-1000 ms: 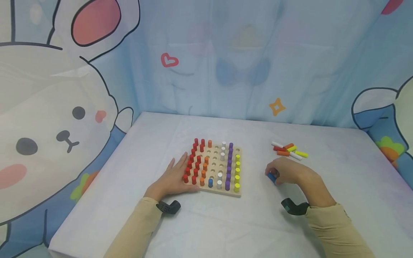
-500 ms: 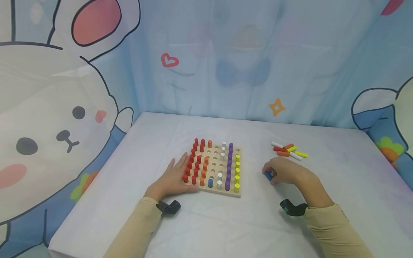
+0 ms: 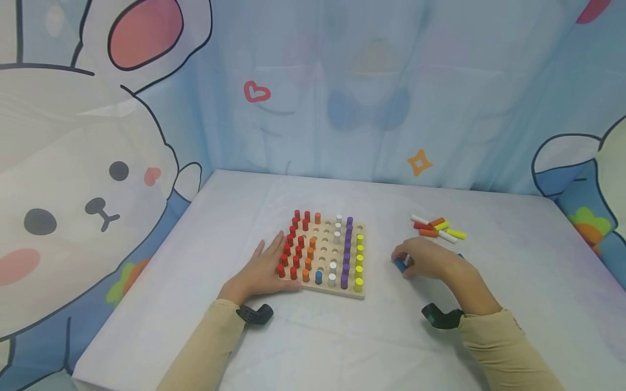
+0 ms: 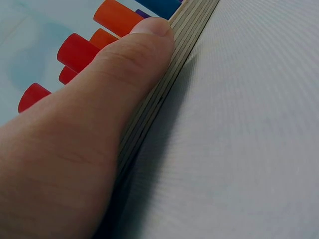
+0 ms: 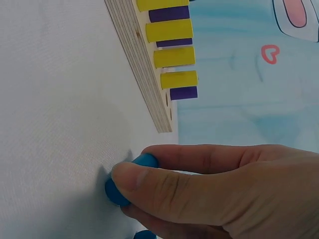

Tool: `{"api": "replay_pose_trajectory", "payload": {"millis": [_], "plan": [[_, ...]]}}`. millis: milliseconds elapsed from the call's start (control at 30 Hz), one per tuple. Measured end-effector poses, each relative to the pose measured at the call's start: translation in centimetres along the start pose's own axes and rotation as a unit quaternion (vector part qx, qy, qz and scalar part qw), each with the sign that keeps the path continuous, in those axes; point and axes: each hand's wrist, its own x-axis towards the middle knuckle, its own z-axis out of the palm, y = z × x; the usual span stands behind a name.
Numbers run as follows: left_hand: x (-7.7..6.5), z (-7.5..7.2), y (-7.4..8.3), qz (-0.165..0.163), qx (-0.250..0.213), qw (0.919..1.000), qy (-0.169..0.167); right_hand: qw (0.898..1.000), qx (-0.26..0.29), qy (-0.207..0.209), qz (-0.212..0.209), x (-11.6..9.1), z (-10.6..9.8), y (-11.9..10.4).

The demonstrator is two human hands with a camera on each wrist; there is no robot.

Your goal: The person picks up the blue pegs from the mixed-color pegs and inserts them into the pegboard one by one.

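Blue peg (image 5: 116, 194) is pinched in right hand (image 3: 426, 257), left hand (image 3: 260, 273) spread against pegboard (image 3: 329, 254).

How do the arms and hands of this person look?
The left hand and right hand are bare, without gloves. The left sleeve and right sleeve are plain beige, with some wrinkles. At the sleeve ends, the left device and right device are dark and curved.
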Motion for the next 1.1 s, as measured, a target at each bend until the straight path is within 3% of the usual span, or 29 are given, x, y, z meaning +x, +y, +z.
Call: {"api": "replay_pose_trajectory", "payload": {"millis": [467, 1100], "plan": [[-0.1, 0.0, -0.1, 0.006, -0.006, 1.0, 0.004, 0.999, 0.009, 0.028, -0.039, 0.2, 0.3, -0.8], [-0.2, 0.1, -0.1, 0.0, -0.012, 0.9999, 0.002, 0.998, 0.027, 0.044, -0.047, 0.9, 0.8, -1.2]]}}
